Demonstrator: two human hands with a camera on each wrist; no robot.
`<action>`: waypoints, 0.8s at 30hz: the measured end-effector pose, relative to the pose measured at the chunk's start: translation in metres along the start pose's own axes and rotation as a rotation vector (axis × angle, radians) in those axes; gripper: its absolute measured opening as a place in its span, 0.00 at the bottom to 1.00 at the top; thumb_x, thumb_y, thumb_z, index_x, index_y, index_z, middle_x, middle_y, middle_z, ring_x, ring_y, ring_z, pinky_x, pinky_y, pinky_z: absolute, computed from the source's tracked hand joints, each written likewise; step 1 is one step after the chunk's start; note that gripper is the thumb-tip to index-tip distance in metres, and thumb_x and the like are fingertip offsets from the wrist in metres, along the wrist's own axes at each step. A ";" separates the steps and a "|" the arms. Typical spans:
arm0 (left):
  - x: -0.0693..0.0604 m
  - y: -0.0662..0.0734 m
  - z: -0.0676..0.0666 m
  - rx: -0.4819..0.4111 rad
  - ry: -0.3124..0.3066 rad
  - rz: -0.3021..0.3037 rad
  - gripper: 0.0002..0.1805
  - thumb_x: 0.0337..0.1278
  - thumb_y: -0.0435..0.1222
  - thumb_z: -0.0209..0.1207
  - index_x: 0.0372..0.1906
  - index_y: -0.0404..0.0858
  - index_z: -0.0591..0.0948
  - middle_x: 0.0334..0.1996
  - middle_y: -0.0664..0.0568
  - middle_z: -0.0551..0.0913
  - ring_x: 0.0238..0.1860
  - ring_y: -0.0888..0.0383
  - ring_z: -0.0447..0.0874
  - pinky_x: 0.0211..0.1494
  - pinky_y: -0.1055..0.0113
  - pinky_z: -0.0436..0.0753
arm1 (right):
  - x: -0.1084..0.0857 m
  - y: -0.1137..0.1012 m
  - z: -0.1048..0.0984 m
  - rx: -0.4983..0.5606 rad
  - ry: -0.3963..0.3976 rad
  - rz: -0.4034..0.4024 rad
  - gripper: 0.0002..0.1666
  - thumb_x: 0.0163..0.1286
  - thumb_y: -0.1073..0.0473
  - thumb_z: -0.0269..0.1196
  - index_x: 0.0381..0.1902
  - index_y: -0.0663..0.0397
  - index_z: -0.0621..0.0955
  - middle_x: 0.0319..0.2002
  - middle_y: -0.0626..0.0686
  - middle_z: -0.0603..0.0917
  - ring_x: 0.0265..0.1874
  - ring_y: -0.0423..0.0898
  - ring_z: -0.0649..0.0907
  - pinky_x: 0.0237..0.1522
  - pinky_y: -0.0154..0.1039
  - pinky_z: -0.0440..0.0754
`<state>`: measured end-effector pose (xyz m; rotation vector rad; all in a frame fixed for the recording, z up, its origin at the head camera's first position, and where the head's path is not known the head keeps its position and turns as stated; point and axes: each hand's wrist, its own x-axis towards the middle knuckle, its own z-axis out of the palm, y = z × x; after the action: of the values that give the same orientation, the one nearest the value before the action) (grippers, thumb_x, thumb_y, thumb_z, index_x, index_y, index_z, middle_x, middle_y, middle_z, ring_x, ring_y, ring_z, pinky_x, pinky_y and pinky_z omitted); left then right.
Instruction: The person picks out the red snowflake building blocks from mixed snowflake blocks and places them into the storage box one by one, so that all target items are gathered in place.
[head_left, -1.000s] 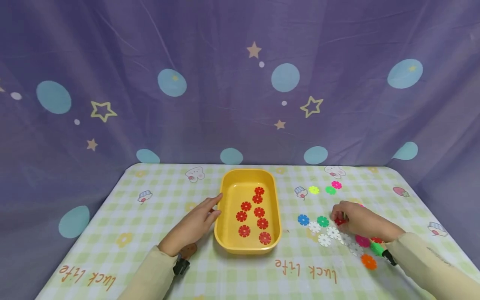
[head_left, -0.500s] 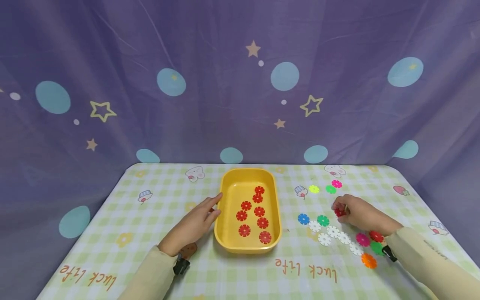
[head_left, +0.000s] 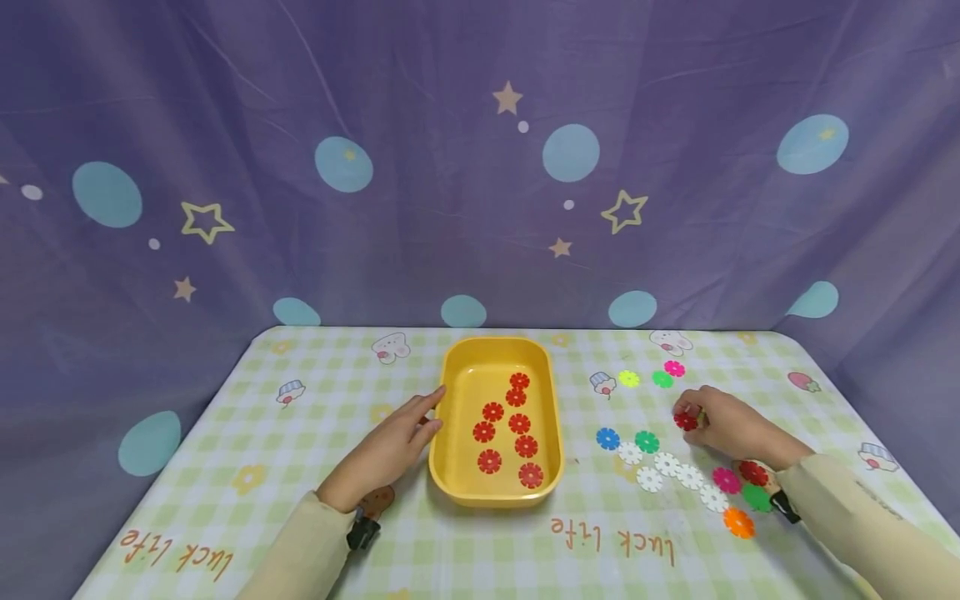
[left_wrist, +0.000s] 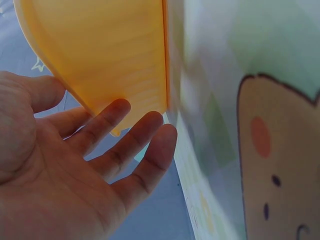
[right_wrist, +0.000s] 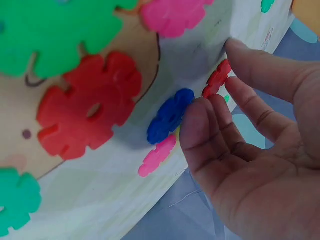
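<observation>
My left hand (head_left: 390,450) is at the left side of a yellow tray (head_left: 444,467), its fingers loosely spread against the outer wall (left_wrist: 100,60). Several red snowflake discs (head_left: 527,447) lie flat in the tray. At the right, my right hand (head_left: 731,427) pinches another red snowflake disc (head_left: 686,421) between thumb and fingers, low over the cloth. A blue disc (right_wrist: 170,116) lies close by its fingers in the right wrist view. Below the right wrist lie a red disc (head_left: 753,473) and a green disc (head_left: 757,497).
Several white discs (head_left: 688,476) lie left of the right wrist, with a pink disc (head_left: 726,480) and an orange disc (head_left: 738,523) nearby. A blue disc (head_left: 608,439) and green disc (head_left: 647,442) sit nearer the tray. Farther back are a yellow disc (head_left: 628,379) and pink disc (head_left: 674,368).
My right hand has drawn the red disc away from the white discs, first farther back, then slightly right. The left hand and tray stay put.
</observation>
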<state>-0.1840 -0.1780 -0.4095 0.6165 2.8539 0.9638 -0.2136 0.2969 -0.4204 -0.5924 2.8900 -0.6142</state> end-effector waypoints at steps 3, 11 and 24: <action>0.000 0.000 0.000 -0.001 -0.002 -0.008 0.28 0.72 0.40 0.47 0.73 0.41 0.59 0.60 0.46 0.72 0.55 0.53 0.74 0.59 0.51 0.70 | 0.001 0.002 0.000 -0.009 0.007 0.010 0.16 0.52 0.65 0.72 0.38 0.54 0.80 0.32 0.49 0.76 0.31 0.47 0.75 0.38 0.48 0.77; 0.001 0.000 0.001 -0.001 0.000 0.009 0.28 0.72 0.38 0.48 0.73 0.40 0.59 0.59 0.48 0.73 0.50 0.58 0.76 0.54 0.56 0.75 | 0.005 0.002 -0.002 -0.022 0.028 0.009 0.12 0.53 0.66 0.72 0.35 0.55 0.81 0.32 0.50 0.77 0.32 0.48 0.76 0.41 0.52 0.77; 0.001 0.000 0.001 0.007 0.002 -0.016 0.28 0.72 0.40 0.48 0.73 0.42 0.59 0.58 0.49 0.73 0.50 0.58 0.76 0.54 0.56 0.74 | 0.012 0.008 -0.007 0.020 -0.035 -0.013 0.13 0.52 0.67 0.72 0.34 0.54 0.79 0.30 0.47 0.76 0.30 0.47 0.74 0.38 0.47 0.76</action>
<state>-0.1846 -0.1771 -0.4101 0.5932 2.8600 0.9532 -0.2290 0.3009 -0.4182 -0.6137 2.8460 -0.6274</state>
